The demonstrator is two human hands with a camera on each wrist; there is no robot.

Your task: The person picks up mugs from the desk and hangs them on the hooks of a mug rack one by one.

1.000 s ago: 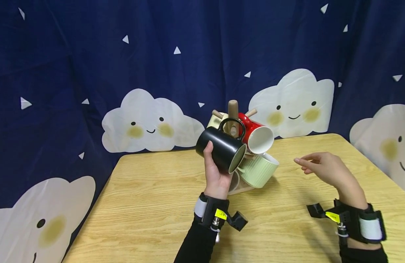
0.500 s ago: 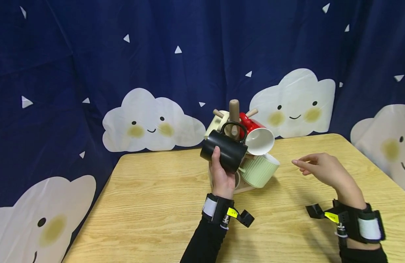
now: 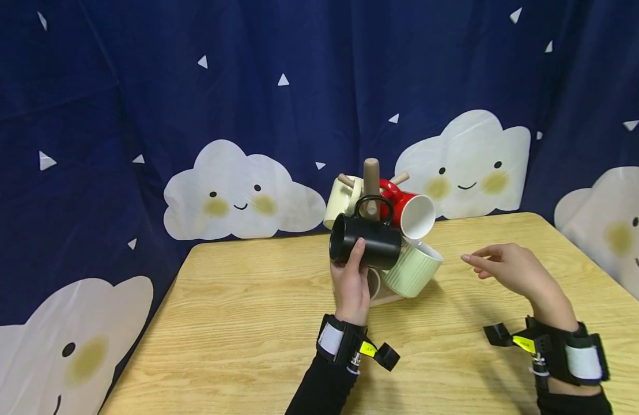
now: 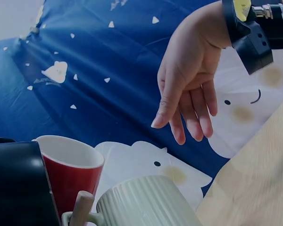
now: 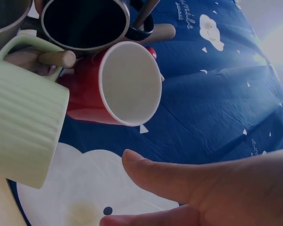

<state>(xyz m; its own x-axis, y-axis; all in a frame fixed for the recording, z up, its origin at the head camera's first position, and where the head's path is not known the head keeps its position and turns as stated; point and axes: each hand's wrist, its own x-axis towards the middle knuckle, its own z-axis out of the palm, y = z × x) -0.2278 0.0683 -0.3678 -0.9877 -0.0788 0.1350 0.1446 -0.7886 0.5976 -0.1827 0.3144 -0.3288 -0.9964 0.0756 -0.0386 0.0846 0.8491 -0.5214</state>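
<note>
In the head view my left hand (image 3: 352,291) grips a black mug (image 3: 373,246) from below, thumb along its near side. The mug lies on its side, with its handle (image 3: 373,200) up and overlapping the front peg of a wooden mug tree (image 3: 371,176). Its dark round mouth (image 5: 85,23) shows in the right wrist view. Around it on the tree hang a red mug (image 3: 399,208), a ribbed pale green mug (image 3: 413,271) and a cream mug (image 3: 339,203). My right hand (image 3: 511,268) holds nothing, fingers loosely bent, to the right of the green mug.
The tree stands on a light wooden table (image 3: 236,323). Low behind my left hand, another mug (image 3: 373,282) is partly hidden. A dark blue curtain (image 3: 278,34) with clouds hangs behind the table.
My left hand has moved slightly right with the black mug and turned it, so its left end now shows and its right end faces away. The right hand stays nearly still.
</note>
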